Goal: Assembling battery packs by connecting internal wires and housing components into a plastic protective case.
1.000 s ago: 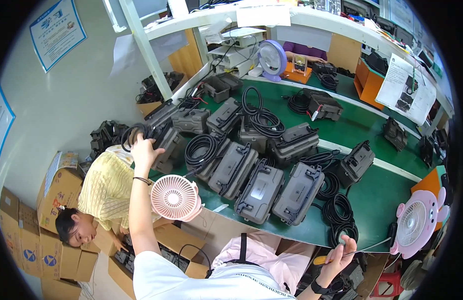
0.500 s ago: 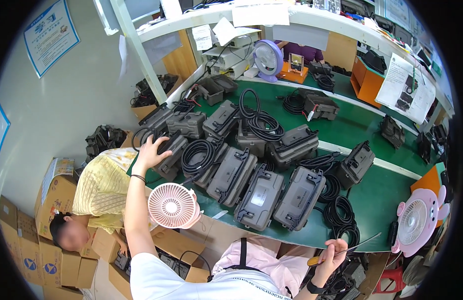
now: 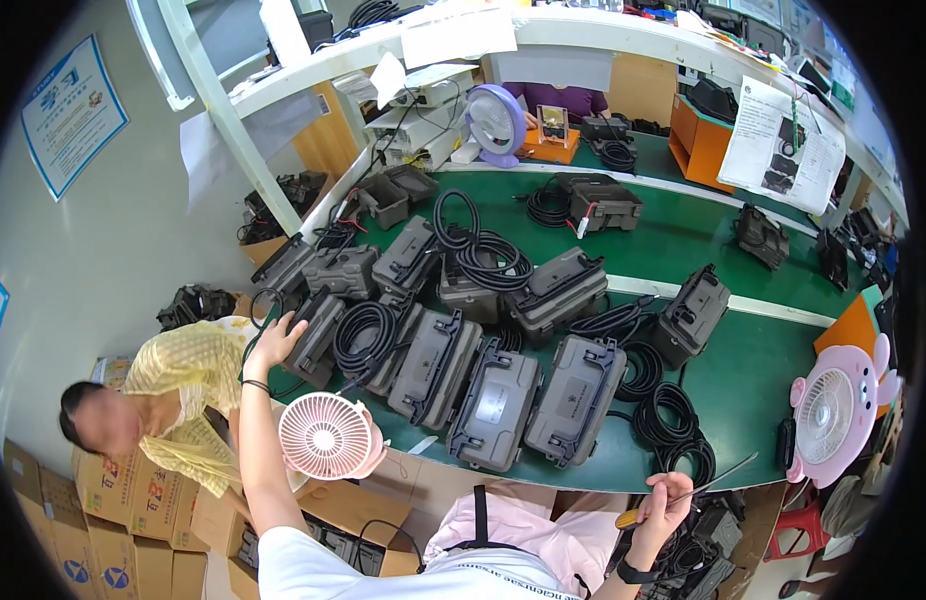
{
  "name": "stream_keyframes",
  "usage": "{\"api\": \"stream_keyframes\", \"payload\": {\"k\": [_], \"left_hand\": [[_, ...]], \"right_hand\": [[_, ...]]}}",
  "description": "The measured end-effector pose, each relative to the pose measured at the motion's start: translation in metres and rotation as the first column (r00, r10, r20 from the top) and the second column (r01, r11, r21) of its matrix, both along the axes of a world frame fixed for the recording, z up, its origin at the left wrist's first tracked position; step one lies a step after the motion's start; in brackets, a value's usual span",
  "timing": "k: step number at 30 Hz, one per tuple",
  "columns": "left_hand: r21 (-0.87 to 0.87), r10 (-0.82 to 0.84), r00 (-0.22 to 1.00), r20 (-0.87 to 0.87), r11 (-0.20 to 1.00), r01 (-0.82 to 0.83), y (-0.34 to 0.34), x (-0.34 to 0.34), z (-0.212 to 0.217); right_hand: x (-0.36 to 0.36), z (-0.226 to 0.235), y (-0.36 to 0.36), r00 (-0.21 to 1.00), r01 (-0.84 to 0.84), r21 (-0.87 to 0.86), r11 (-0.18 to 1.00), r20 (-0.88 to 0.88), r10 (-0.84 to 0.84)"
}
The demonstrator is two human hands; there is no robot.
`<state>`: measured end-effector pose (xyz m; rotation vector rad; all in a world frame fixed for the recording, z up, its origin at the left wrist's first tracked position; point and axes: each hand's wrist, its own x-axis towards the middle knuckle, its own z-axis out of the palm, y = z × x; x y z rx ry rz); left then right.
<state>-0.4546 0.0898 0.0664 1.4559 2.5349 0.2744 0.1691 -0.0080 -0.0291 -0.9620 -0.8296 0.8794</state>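
My left hand (image 3: 275,342) is at the left end of the group of cases, its fingers curled at the edge of a dark grey plastic case (image 3: 317,340). Black cable (image 3: 266,300) loops just beyond that hand. My right hand (image 3: 667,502) is closed around a screwdriver (image 3: 628,519) with a yellow handle, its long thin shaft pointing up to the right over the bench's near edge. Between my hands stand several similar latched cases, including one with a shiny label (image 3: 495,405) and another (image 3: 576,400) to its right. A coiled black cable (image 3: 366,340) lies on the cases.
A small pink fan (image 3: 325,436) stands at the green bench's (image 3: 743,400) near left edge; a pink animal-shaped fan (image 3: 825,415) is at the right. Cable coils (image 3: 673,415) hang over the front edge. A person in yellow (image 3: 188,370) bends beside cardboard boxes (image 3: 148,500) at left.
The whole view has shifted. My left hand has drawn slightly nearer along the case and its fingers have curled in. My right hand still holds the screwdriver. The person in yellow has risen somewhat.
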Motion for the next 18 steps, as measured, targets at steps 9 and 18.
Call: {"api": "stream_keyframes", "payload": {"k": [9, 18], "left_hand": [[0.234, -0.374, 0.85, -0.371, 0.848, 0.475, 0.082, 0.12, 0.103], [0.168, -0.087, 0.973, -0.214, 0.978, 0.125, 0.308, 0.082, 0.036]], "right_hand": [[-0.011, -0.003, 0.032, 0.995, -0.065, -0.208, 0.976, 0.054, 0.078], [-0.053, -0.066, 0.05, 0.994, -0.091, -0.271, 0.958, 0.035, 0.104]]}}
